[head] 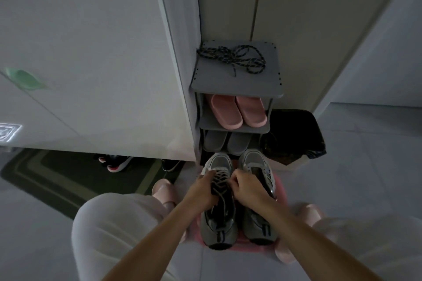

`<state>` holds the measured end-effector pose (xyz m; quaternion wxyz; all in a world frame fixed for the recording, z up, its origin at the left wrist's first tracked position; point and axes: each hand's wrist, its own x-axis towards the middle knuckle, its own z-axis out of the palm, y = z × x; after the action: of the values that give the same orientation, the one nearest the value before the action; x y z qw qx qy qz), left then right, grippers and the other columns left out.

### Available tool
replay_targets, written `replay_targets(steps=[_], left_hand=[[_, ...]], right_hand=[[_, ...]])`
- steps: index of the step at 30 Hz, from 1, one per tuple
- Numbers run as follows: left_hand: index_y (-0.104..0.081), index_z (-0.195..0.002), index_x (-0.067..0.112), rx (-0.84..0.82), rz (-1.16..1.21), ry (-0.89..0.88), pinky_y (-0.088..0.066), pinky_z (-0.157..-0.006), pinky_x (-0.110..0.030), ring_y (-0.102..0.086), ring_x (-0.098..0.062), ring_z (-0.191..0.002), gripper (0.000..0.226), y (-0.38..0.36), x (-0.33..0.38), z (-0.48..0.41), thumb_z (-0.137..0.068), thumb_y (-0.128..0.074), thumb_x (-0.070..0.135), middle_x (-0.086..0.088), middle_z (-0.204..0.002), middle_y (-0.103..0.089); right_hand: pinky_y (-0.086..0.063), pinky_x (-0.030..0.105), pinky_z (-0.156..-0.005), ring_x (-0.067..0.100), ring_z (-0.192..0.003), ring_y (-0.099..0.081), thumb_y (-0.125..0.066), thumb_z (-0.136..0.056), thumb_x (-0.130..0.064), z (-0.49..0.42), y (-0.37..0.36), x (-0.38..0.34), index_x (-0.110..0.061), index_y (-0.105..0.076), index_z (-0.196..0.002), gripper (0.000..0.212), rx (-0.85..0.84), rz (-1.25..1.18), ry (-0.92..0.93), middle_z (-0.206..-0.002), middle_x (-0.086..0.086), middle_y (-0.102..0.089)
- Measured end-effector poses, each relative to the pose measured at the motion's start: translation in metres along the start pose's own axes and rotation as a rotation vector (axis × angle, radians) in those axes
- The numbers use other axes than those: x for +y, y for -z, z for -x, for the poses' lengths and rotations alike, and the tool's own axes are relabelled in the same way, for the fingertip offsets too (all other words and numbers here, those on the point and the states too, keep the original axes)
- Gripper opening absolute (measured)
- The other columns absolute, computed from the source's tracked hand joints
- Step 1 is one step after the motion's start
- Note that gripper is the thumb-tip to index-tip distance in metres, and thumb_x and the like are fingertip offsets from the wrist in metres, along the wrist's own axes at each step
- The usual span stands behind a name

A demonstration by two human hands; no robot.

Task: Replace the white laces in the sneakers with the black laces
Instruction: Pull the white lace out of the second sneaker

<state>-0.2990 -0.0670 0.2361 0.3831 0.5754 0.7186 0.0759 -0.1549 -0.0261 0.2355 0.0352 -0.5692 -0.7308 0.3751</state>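
Two grey sneakers stand side by side on a pink stool [280,191]. The left sneaker [218,226] carries white laces [221,177] across its black tongue. The right sneaker [259,223] shows an unlaced throat. My left hand [203,189] grips the left sneaker's side by the tongue. My right hand [245,186] pinches the white lace near the middle of that sneaker. The black speckled laces [233,58] lie in a loose tangle on top of the grey shoe rack [237,86].
The rack holds pink slippers [238,110] and grey slippers [227,142] on lower shelves. A black-lined bin [294,137] stands to its right. A white cabinet [91,64] is at left, with shoes [118,163] and a dark mat [68,173] under it.
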Motion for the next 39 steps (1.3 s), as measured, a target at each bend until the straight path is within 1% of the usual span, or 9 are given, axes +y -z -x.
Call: replay_targets(steps=[3,5,9,16,21,29,36,38,39], left_hand=[[-0.038,-0.141,0.02,0.005,-0.017,-0.049,-0.036,-0.099,-0.026,-0.042,-0.023,-0.13,0.054,-0.002,0.0,0.0,-0.09,-0.054,0.021,-0.004,-0.141,-0.047],[-0.041,-0.139,0.02,0.047,0.003,-0.046,-0.037,-0.095,-0.024,-0.048,-0.022,-0.126,0.051,-0.003,-0.002,-0.002,-0.09,-0.055,0.023,-0.004,-0.137,-0.052],[-0.046,-0.135,0.023,0.07,0.047,-0.019,-0.043,-0.089,-0.026,-0.056,-0.024,-0.117,0.049,-0.005,-0.004,-0.003,-0.087,-0.058,0.024,-0.004,-0.128,-0.06],[-0.049,-0.13,0.026,0.111,0.079,-0.012,-0.046,-0.087,-0.028,-0.06,-0.025,-0.111,0.044,-0.005,-0.003,-0.005,-0.087,-0.056,0.028,-0.003,-0.12,-0.065],[-0.048,-0.133,0.025,0.099,0.101,0.011,-0.046,-0.089,-0.027,-0.059,-0.024,-0.113,0.05,-0.006,-0.006,-0.007,-0.085,-0.06,0.026,-0.003,-0.121,-0.064],[-0.047,-0.135,0.026,0.103,0.097,0.008,-0.047,-0.092,-0.03,-0.059,-0.026,-0.115,0.054,-0.006,-0.007,-0.011,-0.083,-0.061,0.026,-0.005,-0.124,-0.063],[-0.045,-0.136,0.027,0.101,0.088,-0.013,-0.046,-0.093,-0.031,-0.058,-0.025,-0.115,0.054,-0.006,-0.01,-0.01,-0.084,-0.06,0.024,-0.005,-0.125,-0.062],[-0.044,-0.136,0.027,0.095,0.095,-0.018,-0.048,-0.093,-0.032,-0.058,-0.026,-0.115,0.055,-0.005,-0.01,-0.009,-0.084,-0.06,0.024,-0.004,-0.126,-0.061],[-0.044,-0.137,0.027,0.092,0.105,-0.017,-0.048,-0.092,-0.032,-0.058,-0.025,-0.115,0.056,-0.005,-0.01,-0.008,-0.084,-0.061,0.024,-0.003,-0.127,-0.061]], right_hand=[[-0.035,0.026,-0.066,0.024,-0.09,-0.06,-0.044,-0.099,-0.028,0.003,-0.001,0.002,-0.009,-0.051,-0.096,0.02,0.04,-0.048,-0.03,-0.089,0.007,-0.06],[-0.036,0.025,-0.067,0.022,-0.09,-0.06,-0.049,-0.097,-0.028,0.004,-0.002,0.002,-0.006,-0.055,-0.099,0.023,0.049,-0.085,-0.046,-0.094,0.009,-0.064],[-0.038,0.024,-0.067,0.017,-0.078,-0.056,-0.06,-0.091,-0.028,0.002,-0.002,0.003,-0.006,-0.062,-0.096,0.023,-0.001,-0.094,-0.056,-0.085,0.007,-0.062],[-0.036,0.029,-0.062,0.023,-0.076,-0.057,-0.046,-0.098,-0.029,0.005,-0.003,-0.001,-0.01,-0.047,-0.091,0.02,0.056,-0.035,-0.032,-0.079,0.004,-0.055],[-0.043,0.027,-0.072,0.023,-0.089,-0.061,-0.057,-0.093,-0.027,0.003,-0.002,0.002,-0.006,-0.061,-0.103,0.024,0.025,-0.109,-0.093,-0.098,0.01,-0.065],[-0.043,0.033,-0.06,0.029,-0.076,-0.062,-0.038,-0.098,-0.016,0.005,-0.003,-0.002,0.0,-0.046,-0.101,0.019,0.065,-0.043,-0.043,-0.091,0.019,-0.065],[-0.048,0.033,-0.071,0.027,-0.086,-0.062,-0.048,-0.096,-0.023,0.005,-0.002,0.0,-0.003,-0.059,-0.097,0.023,0.06,-0.097,-0.081,-0.095,0.015,-0.065],[-0.049,0.034,-0.065,0.025,-0.078,-0.062,-0.041,-0.098,-0.02,0.006,-0.003,0.0,-0.003,-0.053,-0.1,0.021,0.112,-0.108,-0.076,-0.089,0.013,-0.063],[-0.047,0.029,-0.057,0.019,-0.07,-0.06,-0.038,-0.099,-0.019,0.007,-0.003,0.0,-0.003,-0.049,-0.102,0.02,0.145,-0.128,-0.085,-0.084,0.01,-0.06]])
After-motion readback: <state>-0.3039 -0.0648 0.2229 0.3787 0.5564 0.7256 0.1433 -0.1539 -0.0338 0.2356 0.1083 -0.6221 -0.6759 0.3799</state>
